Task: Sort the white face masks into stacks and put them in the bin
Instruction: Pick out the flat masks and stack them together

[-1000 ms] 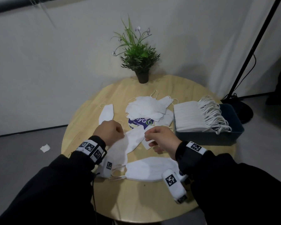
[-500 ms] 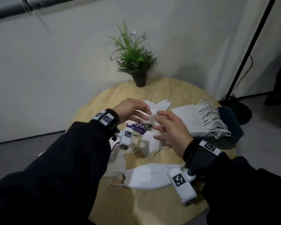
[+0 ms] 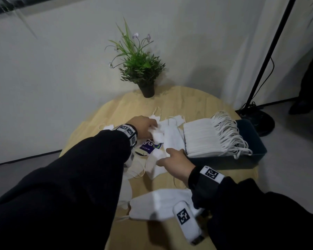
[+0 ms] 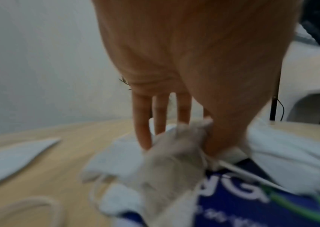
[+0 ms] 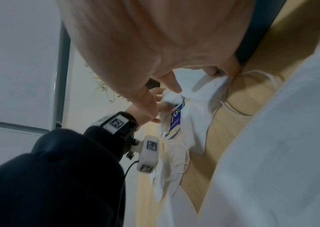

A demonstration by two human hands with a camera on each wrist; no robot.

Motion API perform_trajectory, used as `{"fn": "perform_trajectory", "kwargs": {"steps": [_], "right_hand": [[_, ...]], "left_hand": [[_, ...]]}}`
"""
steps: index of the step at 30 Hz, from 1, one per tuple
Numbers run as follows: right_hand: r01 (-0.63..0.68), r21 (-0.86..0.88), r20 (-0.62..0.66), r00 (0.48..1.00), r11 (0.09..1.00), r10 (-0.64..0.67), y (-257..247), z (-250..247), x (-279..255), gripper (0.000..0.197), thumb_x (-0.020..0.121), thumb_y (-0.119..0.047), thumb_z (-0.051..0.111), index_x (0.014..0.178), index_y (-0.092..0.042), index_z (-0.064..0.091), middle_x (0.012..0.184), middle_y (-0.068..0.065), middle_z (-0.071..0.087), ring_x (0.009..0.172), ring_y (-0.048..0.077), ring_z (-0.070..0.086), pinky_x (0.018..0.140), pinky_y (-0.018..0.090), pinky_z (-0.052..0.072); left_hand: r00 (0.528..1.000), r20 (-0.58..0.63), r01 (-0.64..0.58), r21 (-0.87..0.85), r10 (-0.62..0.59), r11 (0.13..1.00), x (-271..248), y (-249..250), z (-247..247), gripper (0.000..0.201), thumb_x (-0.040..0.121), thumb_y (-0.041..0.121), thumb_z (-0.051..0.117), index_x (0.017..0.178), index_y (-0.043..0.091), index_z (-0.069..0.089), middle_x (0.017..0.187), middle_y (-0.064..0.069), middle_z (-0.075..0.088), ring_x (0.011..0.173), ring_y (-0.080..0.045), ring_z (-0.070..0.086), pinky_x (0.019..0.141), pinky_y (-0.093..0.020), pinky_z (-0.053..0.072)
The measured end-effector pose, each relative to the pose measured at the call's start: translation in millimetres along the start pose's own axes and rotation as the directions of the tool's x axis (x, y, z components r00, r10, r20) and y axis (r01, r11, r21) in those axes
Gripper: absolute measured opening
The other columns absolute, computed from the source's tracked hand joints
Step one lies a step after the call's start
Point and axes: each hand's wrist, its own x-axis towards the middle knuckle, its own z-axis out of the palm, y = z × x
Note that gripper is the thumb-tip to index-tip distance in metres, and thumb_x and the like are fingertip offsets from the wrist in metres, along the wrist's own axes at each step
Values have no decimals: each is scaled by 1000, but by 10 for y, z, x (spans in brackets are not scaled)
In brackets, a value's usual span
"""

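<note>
Loose white masks (image 3: 172,136) lie piled mid-table on a round wooden table (image 3: 197,101). My left hand (image 3: 153,128) reaches into the pile's far side. Its thumb and forefinger pinch a crumpled mask (image 4: 174,147), while the other fingers (image 4: 143,121) point down. My right hand (image 3: 165,156) is low beside the dark blue bin (image 3: 224,161). Its curled fingers (image 5: 223,69) pinch the bunched edge of another mask (image 5: 203,98). A neat stack of masks (image 3: 201,139) fills the bin, with ear loops hanging over its far side. One flat mask (image 3: 155,204) lies near the front edge.
A purple printed packet (image 3: 147,146) lies under the pile. A potted plant (image 3: 139,69) stands at the table's far edge. A single mask (image 3: 108,126) lies far left. A black lamp stand (image 3: 260,120) rises behind the bin on the right.
Both hands left the masks near the front and rose over the pile with fingers spread. Now the left has dropped into the pile and taken a mask, and the right has lowered beside the bin.
</note>
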Motion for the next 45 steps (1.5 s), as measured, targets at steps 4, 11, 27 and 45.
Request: {"fn": "perform_trajectory", "kwargs": {"steps": [4, 11, 27, 45], "right_hand": [[-35, -55, -6, 999, 998, 35, 32, 55, 106, 70, 91, -34, 65, 151, -11, 40, 165, 16, 21, 138, 36, 46, 114, 46, 42], [-56, -139, -30, 998, 989, 52, 69, 217, 217, 67, 70, -39, 67, 135, -23, 62, 150, 7, 21, 136, 38, 48, 113, 46, 45], [358, 294, -436, 875, 886, -209, -166, 223, 70, 37, 85, -5, 78, 104, -33, 64, 102, -7, 63, 87, 15, 64, 80, 35, 54], [185, 569, -308, 951, 802, -1, -164, 226, -62, 57, 97, -3, 61, 137, -40, 46, 130, 1, 56, 108, 29, 63, 85, 55, 61]], "left_hand": [[962, -167, 144, -358, -215, 922, -221, -334, -123, 39, 91, 22, 60, 130, 24, 54, 110, -6, 66, 93, -29, 59, 82, -37, 45], [887, -65, 172, -872, -457, 458, -930, -742, -167, 15, 99, 28, 65, 90, 18, 72, 91, -6, 75, 85, -27, 71, 76, -37, 56], [664, -9, -162, -978, -748, -133, -1592, -871, 445, 19, 101, 6, 46, 90, 7, 61, 81, -6, 62, 73, -25, 58, 73, -39, 51], [529, -641, -166, -721, -557, 673, -1667, -533, 50, 30, 99, 28, 63, 71, 18, 59, 60, 10, 51, 62, -12, 46, 64, -32, 38]]}}
